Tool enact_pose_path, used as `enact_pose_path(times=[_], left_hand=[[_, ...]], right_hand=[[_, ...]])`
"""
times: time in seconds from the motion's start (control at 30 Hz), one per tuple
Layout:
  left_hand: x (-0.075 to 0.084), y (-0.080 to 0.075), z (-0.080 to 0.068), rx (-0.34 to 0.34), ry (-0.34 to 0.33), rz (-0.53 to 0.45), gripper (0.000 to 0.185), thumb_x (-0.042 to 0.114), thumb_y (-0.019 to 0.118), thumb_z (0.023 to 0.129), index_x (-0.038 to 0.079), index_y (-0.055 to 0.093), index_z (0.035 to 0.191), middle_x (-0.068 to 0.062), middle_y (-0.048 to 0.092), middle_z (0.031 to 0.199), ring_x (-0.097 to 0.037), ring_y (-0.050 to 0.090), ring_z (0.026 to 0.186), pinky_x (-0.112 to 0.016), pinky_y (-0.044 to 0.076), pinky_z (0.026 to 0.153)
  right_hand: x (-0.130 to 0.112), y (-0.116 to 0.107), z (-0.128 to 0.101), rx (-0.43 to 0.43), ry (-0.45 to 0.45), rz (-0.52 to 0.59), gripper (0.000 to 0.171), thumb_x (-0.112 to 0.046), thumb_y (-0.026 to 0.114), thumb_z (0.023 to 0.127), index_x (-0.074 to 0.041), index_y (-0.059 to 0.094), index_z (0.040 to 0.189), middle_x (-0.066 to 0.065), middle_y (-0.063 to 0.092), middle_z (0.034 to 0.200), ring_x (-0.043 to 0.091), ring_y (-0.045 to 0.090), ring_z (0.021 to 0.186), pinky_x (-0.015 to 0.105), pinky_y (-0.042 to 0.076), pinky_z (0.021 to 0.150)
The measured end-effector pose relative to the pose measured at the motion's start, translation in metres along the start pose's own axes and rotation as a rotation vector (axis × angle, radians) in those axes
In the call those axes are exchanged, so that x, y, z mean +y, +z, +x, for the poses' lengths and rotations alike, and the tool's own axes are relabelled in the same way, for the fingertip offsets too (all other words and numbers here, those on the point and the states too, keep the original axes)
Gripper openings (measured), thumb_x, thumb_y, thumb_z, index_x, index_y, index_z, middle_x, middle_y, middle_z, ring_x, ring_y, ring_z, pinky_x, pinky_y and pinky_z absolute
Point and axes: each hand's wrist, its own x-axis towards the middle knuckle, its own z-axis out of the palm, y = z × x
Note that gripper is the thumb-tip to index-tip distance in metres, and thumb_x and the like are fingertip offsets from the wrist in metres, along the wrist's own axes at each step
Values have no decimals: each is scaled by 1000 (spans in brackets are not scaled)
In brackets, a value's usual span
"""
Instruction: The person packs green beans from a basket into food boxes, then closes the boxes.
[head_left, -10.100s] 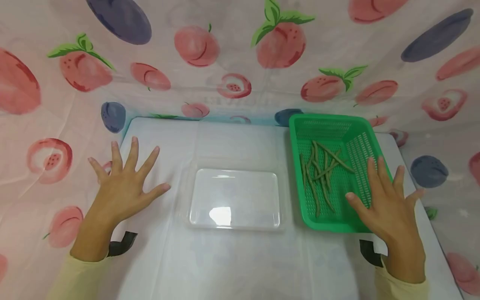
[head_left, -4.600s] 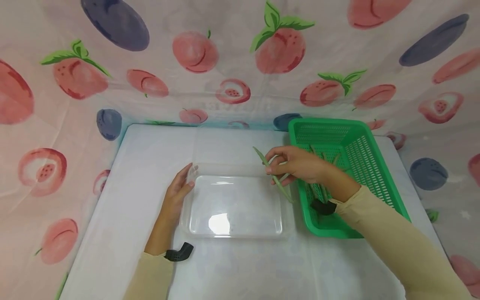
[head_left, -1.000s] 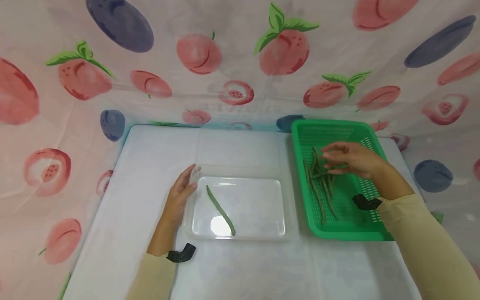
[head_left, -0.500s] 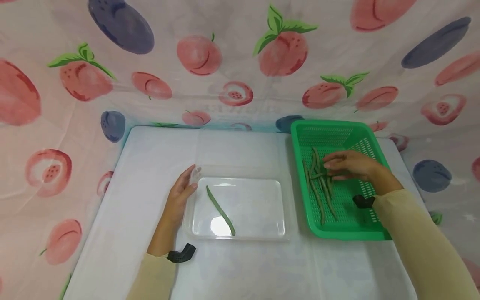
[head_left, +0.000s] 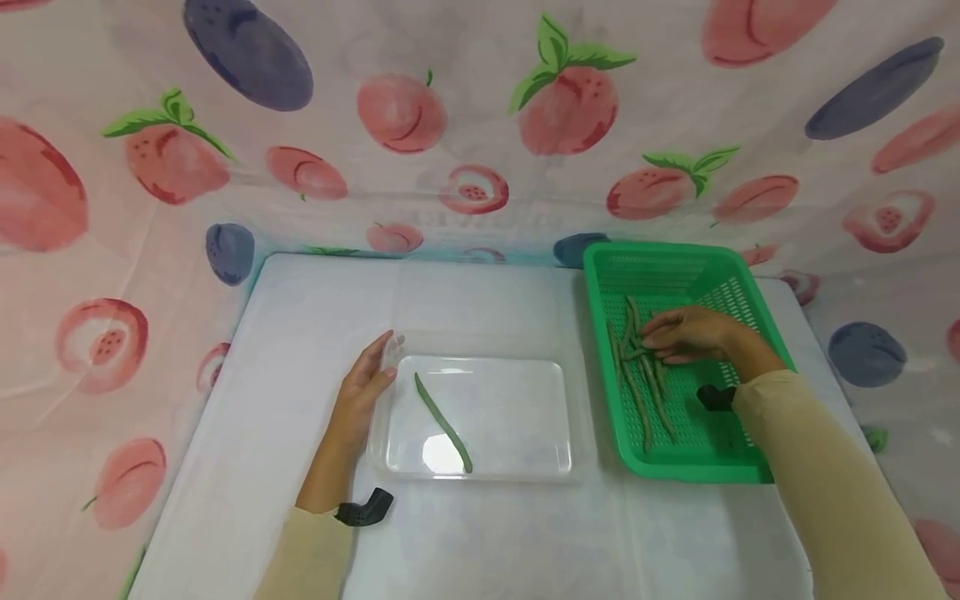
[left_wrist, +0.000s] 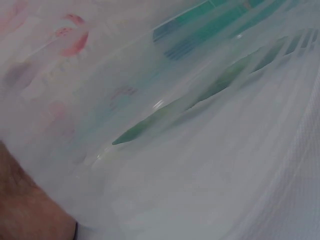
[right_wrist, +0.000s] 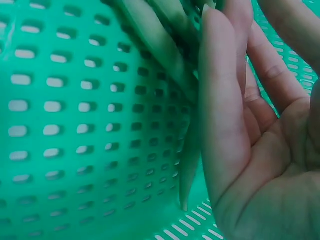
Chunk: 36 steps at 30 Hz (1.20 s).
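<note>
Here, the right hand [head_left: 693, 335] is being held low inside the green basket [head_left: 750, 287], its straight fingers [right_wrist: 222, 95] being laid on the pile of green beans [head_left: 637, 367] — nothing is being clasped, the grip relaxed. The left hand [head_left: 360, 392] is being rested, fingers straight, against the left edge of the clear tray [head_left: 525, 467] on the table [head_left: 300, 317] — 1 bean [head_left: 442, 421] is lying inside it.

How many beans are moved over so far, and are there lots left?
One green bean lies in the clear tray, so that one looks done. The right hand is down among the beans in the basket, touching them; the left hand rests on the tray's edge. Several beans remain in the green basket.
</note>
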Motion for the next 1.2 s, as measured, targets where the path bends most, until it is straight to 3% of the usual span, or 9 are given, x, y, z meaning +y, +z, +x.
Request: enact_pose_path(times=[0.33,0.47,0.77,0.93,1.0,1.1,1.2], left_hand=[[1,1,-2,6,-2,16,57,26,55,105,24,36,159,5,39,163,-29,42,148,-54,45,111],[0,1,-2,-4,7,10,58,27,55,105,22,35,159,5,39,164,-29,41,149,-55,45,111],[-1,0,-1,-5,4,12,57,28,55,105,25,36,159,5,39,164,-30,43,147,-52,47,110],[-1,0,-2,-12,1,3,58,27,55,105,24,35,159,4,38,164,-31,43,147,-53,47,109],[-2,0,-2,-12,2,1,58,27,55,105,24,35,159,4,38,164,-31,43,147,-53,47,109],[-1,0,-1,-8,0,7,57,28,55,105,26,36,159,5,38,164,-30,43,147,-52,48,109],[0,0,-1,-1,-3,16,57,29,56,105,28,37,158,5,39,164,-29,43,147,-51,48,110]], right_hand=[[5,1,-1,13,8,-36,63,-24,78,92,1,51,144,12,62,133,20,67,110,39,59,95],[7,1,-1,17,4,-37,61,-24,77,92,2,54,142,7,66,126,19,68,107,38,60,94],[6,3,-2,44,12,-61,58,-28,75,94,1,57,141,-2,72,109,15,69,94,34,62,85],[4,7,-5,71,7,-84,59,-34,75,94,1,60,139,-2,71,103,7,64,75,29,60,72],[2,9,-8,90,-10,-105,60,-37,74,94,2,60,138,3,69,109,6,58,66,28,56,65],[-1,11,-13,126,-42,-150,63,-43,71,95,2,59,138,20,62,131,6,47,57,30,50,59],[-5,15,-18,173,-94,-223,65,-48,68,96,1,60,138,27,47,151,21,62,80,39,55,71]])
